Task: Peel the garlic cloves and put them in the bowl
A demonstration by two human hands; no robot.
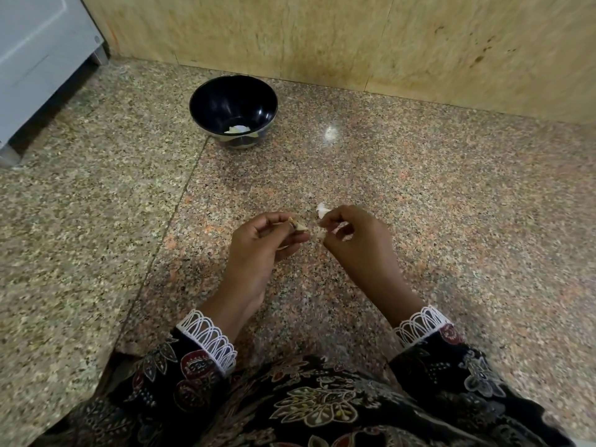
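Observation:
My left hand (261,243) pinches a small garlic clove (298,225) between thumb and fingertips, its pale tip pointing right. My right hand (354,237) sits just to the right of it and pinches thin white pieces of garlic skin (322,210). The two hands are a short gap apart above the speckled granite counter (451,204). A dark bowl (206,104) stands farther back, to the left of centre, with a few pale garlic pieces (238,129) at its bottom.
A beige stone wall (322,37) rises right behind the bowl. A grey-white appliance (35,59) on short feet stands at the back left. A seam (171,217) runs through the counter left of my hands. My patterned sleeves fill the near edge.

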